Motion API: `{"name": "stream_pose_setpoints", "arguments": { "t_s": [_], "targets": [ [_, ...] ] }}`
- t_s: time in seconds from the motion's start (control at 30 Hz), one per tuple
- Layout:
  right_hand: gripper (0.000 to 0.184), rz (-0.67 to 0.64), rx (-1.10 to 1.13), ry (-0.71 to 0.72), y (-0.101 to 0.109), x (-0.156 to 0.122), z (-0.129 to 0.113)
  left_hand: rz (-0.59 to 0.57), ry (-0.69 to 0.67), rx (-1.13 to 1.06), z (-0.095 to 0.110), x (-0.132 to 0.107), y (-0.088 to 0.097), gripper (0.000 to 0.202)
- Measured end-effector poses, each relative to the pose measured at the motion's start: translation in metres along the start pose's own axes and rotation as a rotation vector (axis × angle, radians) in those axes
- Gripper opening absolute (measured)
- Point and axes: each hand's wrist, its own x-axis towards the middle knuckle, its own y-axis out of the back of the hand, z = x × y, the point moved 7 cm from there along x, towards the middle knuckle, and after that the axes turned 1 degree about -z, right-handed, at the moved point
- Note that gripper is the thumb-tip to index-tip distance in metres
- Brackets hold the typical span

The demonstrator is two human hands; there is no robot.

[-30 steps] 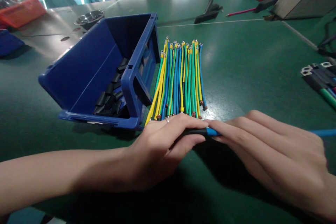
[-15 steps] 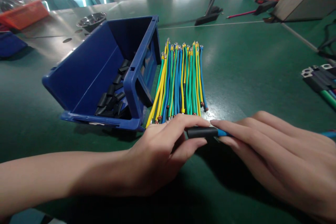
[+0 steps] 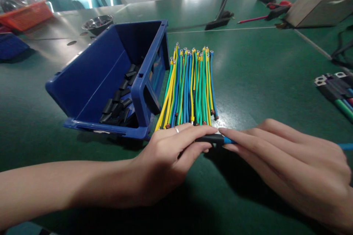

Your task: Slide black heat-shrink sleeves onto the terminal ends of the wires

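Observation:
My left hand (image 3: 168, 161) pinches a short black sleeve (image 3: 212, 138) that sits over the end of a blue wire (image 3: 346, 146). My right hand (image 3: 286, 169) lies over the same wire, fingertips pinching it right beside the sleeve; most of the wire is hidden under that hand. Both hands rest low over the green table (image 3: 256, 69). Just beyond the fingers lies a flat row of several yellow, green and blue wires (image 3: 190, 84) with metal terminals. A blue plastic bin (image 3: 110, 77) stands left of the row and holds several loose black sleeves (image 3: 118, 104).
At the right edge lie thicker cables with black sleeves and lugs (image 3: 335, 88). A cardboard box (image 3: 317, 7), red-handled tools (image 3: 273, 7) and a black stand base (image 3: 220, 20) are at the back. A metal bowl (image 3: 97, 22) and an orange basket (image 3: 26, 14) sit far left.
The black sleeve showed more between my fingers half a second ago; now my left fingers cover more of it. Both hands stay in nearly the same place.

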Motion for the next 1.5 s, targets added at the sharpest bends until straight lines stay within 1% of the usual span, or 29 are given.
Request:
{"name": "stream_pose_setpoints", "arguments": {
  "t_s": [0.23,0.27,0.33,0.43,0.5,0.53,0.63,0.7,0.8,0.87,0.93,1.13,1.23,1.3,1.4,1.5],
  "targets": [
    [0.022,0.007,0.073,0.032,-0.001,0.004,-0.002,-0.088,0.022,-0.027,-0.003,-0.004,-0.004,0.031],
    [0.022,-0.003,0.07,0.021,-0.002,0.003,-0.001,-0.096,0.054,-0.029,-0.005,-0.005,-0.005,0.03],
    [0.022,-0.019,0.053,-0.003,-0.003,0.003,0.001,-0.1,0.177,-0.064,-0.012,-0.005,-0.006,0.025],
    [0.02,-0.007,0.017,-0.042,-0.003,0.002,0.005,-0.079,0.405,-0.239,-0.025,-0.007,-0.008,0.022],
    [0.019,0.014,0.008,-0.078,-0.002,0.002,0.008,-0.091,0.466,-0.305,-0.027,-0.007,-0.008,0.014],
    [0.019,0.02,0.006,-0.094,-0.002,0.003,0.01,-0.12,0.47,-0.29,-0.026,-0.006,-0.009,0.012],
    [0.019,0.016,0.025,-0.073,-0.002,0.004,0.008,-0.213,0.454,-0.168,-0.022,-0.004,-0.009,0.029],
    [0.019,0.008,0.047,-0.031,-0.002,0.003,0.004,-0.237,0.436,-0.125,-0.02,-0.002,-0.008,0.036],
    [0.026,-0.006,0.067,0.008,-0.001,-0.002,-0.001,-0.255,0.385,-0.124,-0.015,0.003,-0.007,0.038],
    [0.033,-0.017,0.065,0.017,-0.002,-0.005,-0.002,-0.257,0.371,-0.141,-0.014,0.005,-0.007,0.036],
    [0.035,-0.028,0.058,0.022,-0.004,-0.007,-0.003,-0.247,0.368,-0.156,-0.014,0.006,-0.006,0.035],
    [0.022,-0.01,0.035,-0.022,-0.003,-0.001,-0.005,-0.239,0.378,-0.125,-0.016,0.002,-0.006,0.033],
    [0.021,-0.03,0.022,-0.038,-0.002,0.0,-0.006,-0.23,0.335,-0.09,-0.014,0.003,-0.006,0.032],
    [0.02,-0.031,0.01,-0.016,-0.002,0.0,-0.007,-0.227,0.329,-0.084,-0.013,0.003,-0.006,0.033],
    [0.017,0.001,-0.014,0.03,-0.002,0.001,-0.006,-0.227,0.372,-0.122,-0.015,0.002,-0.006,0.035],
    [0.015,0.047,-0.021,0.004,0.0,0.004,0.0,-0.228,0.395,-0.228,-0.017,-0.001,-0.006,0.038]
  ]
}}
